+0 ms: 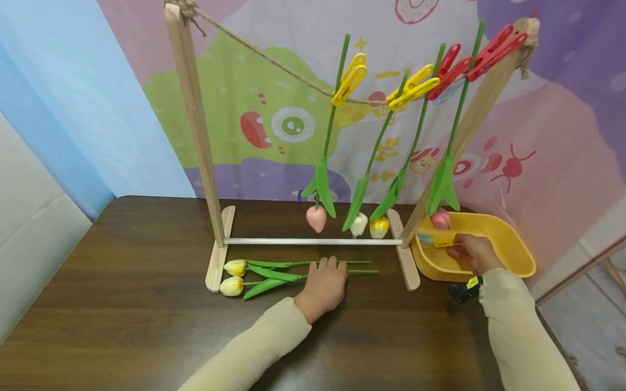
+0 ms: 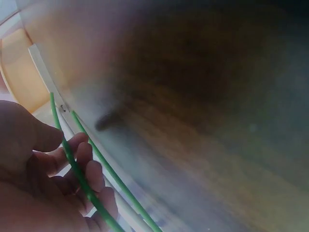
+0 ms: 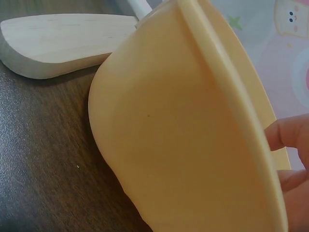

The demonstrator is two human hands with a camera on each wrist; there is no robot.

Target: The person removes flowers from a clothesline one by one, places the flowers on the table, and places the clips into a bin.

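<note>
Two yellow-and-white artificial tulips (image 1: pixel 232 286) lie side by side on the table, stems pointing right. My left hand (image 1: pixel 323 287) is over their stems; in the left wrist view, one green stem (image 2: pixel 83 181) runs between its thumb and curled fingers, and the other stem (image 2: pixel 120 181) lies just beyond the fingertips. My right hand (image 1: pixel 475 252) reaches into a yellow plastic basin (image 1: pixel 513 247) and pinches a yellow clothespin (image 1: pixel 444 243). Beside that is a light blue clothespin (image 1: pixel 425 238). In the right wrist view, the basin's wall (image 3: pixel 159 125) hides the fingertips' lower part.
Behind my hands stands a wooden frame (image 1: pixel 195 114) with a twine line (image 1: pixel 274 61). Several tulips hang head-down from it, held by yellow clothespins (image 1: pixel 350 81) and red clothespins (image 1: pixel 496 53). A white bar (image 1: pixel 313 241) joins the frame's feet. A patterned cloth hangs behind.
</note>
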